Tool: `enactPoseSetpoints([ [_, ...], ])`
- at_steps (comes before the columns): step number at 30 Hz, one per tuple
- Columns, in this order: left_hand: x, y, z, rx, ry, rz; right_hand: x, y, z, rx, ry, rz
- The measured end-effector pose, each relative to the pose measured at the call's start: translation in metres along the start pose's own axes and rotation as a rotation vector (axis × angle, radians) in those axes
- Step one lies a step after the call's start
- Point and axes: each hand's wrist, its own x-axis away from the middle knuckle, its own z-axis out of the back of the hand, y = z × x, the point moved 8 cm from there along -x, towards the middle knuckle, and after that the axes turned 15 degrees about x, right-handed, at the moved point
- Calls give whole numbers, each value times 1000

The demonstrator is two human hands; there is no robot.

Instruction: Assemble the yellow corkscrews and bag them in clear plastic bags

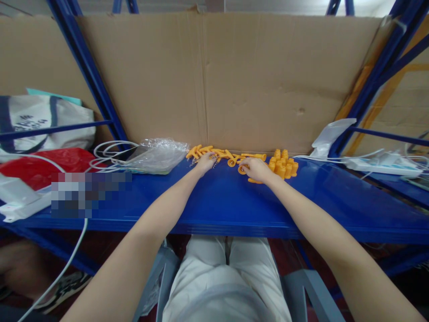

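Observation:
At the back of the blue table, my left hand [205,163] reaches into a row of orange plastic pieces [197,151]. Its fingers curl inward among them, and whatever they grip is too small to make out. Thin coiled springs [215,163] lie about that hand. My right hand [257,169] pinches an orange piece with a round, cup-like end [241,170]. A similar round-ended piece [231,163] rests between the two hands. Just right of my right hand, several short orange cylinders [283,165] stand upright in a tight group. Another orange piece [254,181] lies under the right wrist.
A cardboard panel [254,85] rises behind the blue table [228,205]. Clear plastic bags [157,156], white cables [110,150] and a red bag [50,165] lie left. A white power strip [382,163] sits right. Blue posts [90,71] frame the table.

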Motion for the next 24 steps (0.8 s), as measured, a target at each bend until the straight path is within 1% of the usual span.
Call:
enactPoseSetpoints([
  [2, 0, 12, -4, -209, -26, -214, 0, 7, 6, -29, 58, -53],
  [4, 5, 25, -14, -369, -79, -432, 0, 15, 12, -76, 119, -99],
  [6, 13, 33, -24, -449, -136, -580, 0, 23, 17, -136, 175, -138],
  [7, 16, 36, -29, -470, -161, -619, 0, 27, 20, -169, 206, -156],
  [9, 23, 40, -37, -498, -210, -655, 1, 34, 25, -238, 278, -192],
  [11, 29, 43, -44, -527, -257, -657, 3, 41, 31, -311, 357, -230],
  [14, 35, 40, -52, -606, -328, -592, 5, 49, 35, -435, 450, -280],
  [17, 36, 32, -56, -680, -380, -501, 5, 55, 35, -580, 496, -309],
  [18, 36, 31, -55, -679, -379, -484, 4, 56, 33, -634, 495, -319],
  [20, 36, 34, -53, -639, -339, -481, 1, 57, 27, -750, 464, -348],
  [24, 42, 53, -45, -507, -197, -578, -3, 54, 9, -985, 356, -419],
])
